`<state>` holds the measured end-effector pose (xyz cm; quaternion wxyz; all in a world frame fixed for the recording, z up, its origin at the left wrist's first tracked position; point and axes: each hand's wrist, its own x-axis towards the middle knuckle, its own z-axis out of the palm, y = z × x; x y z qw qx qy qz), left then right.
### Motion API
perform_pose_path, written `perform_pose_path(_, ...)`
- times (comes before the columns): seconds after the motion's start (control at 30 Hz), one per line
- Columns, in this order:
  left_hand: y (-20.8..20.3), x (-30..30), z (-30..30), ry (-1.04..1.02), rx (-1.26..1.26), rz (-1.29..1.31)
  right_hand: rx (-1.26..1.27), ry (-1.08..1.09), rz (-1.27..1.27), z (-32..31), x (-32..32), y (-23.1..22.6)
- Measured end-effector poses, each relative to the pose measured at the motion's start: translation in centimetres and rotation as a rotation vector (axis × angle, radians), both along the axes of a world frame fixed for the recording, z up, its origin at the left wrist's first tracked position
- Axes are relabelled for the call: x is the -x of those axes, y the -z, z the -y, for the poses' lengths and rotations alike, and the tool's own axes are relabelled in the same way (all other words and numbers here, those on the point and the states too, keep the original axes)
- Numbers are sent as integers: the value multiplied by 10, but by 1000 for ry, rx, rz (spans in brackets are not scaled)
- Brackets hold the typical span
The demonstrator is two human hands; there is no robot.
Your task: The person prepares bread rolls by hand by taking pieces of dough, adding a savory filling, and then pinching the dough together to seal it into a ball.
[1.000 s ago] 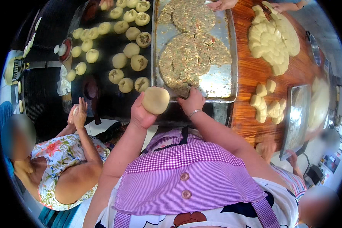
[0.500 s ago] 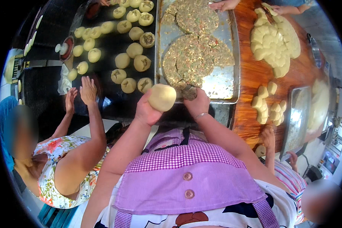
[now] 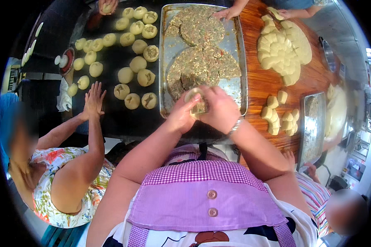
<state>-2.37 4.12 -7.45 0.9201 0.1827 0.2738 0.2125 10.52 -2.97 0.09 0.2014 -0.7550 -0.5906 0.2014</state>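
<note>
Over the near edge of the metal tray [image 3: 241, 88], my left hand [image 3: 180, 114] cups a pale dough round [image 3: 192, 95] with speckled filling [image 3: 200, 108] in it. Bent around the far and right side of the same dough is my right hand [image 3: 222, 108], its fingers closed against it; some fingertips are hidden. Just beyond both hands lie flat mounds of the chopped filling [image 3: 212, 61] on the tray. Left of the tray, several filled dough buns [image 3: 146, 77] rest on the dark table, some with gathered tops.
At left a co-worker's hands [image 3: 95, 101] are held together near small dough balls [image 3: 96, 69]. Another person's hand [image 3: 228, 12] reaches over the tray's far end. A dough mass [image 3: 284, 51] and cut dough pieces [image 3: 272, 117] lie on the wooden table, beside a second tray [image 3: 312, 127].
My two hands have come together around the dough, and filling now shows in it. The clump of filling in my right hand is no longer seen there. The co-worker's hands at left drew together.
</note>
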Motion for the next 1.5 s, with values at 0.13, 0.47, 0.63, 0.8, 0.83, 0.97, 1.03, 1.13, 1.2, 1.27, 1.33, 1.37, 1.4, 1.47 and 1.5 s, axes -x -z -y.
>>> perform_pose_path(0.13,-4,-4,9,-10,284,112,-323,292,-528,20,-23,15)
perform_pose_path(0.47,-1,-34,35,-144,-65,-86,-308,704,-1755,25,6,52)
perform_pose_path(0.63,-8,-49,55,-287,-298,-340,-373,793,-1364,21,9,38)
perform_pose_path(0.8,-17,-66,51,-219,-448,-469,-406,787,-1222,18,-1,60)
perform_pose_path(0.83,-13,-68,47,-194,-451,-500,-402,782,-1196,16,-4,61)
perform_pose_path(0.97,-9,-75,32,-187,-321,-509,-403,668,-1461,17,-15,47)
perform_pose_path(1.03,-9,-83,39,-217,-465,-587,-433,736,-1228,14,-8,56)
perform_pose_path(1.13,-15,-84,33,-161,-430,-506,-485,857,-1157,8,-8,58)
perform_pose_path(1.2,-12,-82,21,-144,-286,-283,-511,964,-1335,3,-12,51)
perform_pose_path(1.27,-18,-74,14,-81,-227,-49,-571,917,-1488,3,-12,45)
perform_pose_path(1.33,-31,-70,19,-113,-381,-56,-624,866,-1644,3,-10,38)
perform_pose_path(1.37,-31,-68,18,-129,-332,-131,-581,754,-1463,8,-8,36)
perform_pose_path(1.4,-35,-67,18,-136,-286,-82,-573,740,-1373,10,-13,36)
perform_pose_path(1.47,-48,-66,19,-149,-192,16,-555,711,-1195,14,-24,39)
perform_pose_path(1.5,-54,-63,22,-144,-130,13,-543,768,-1388,14,-22,28)
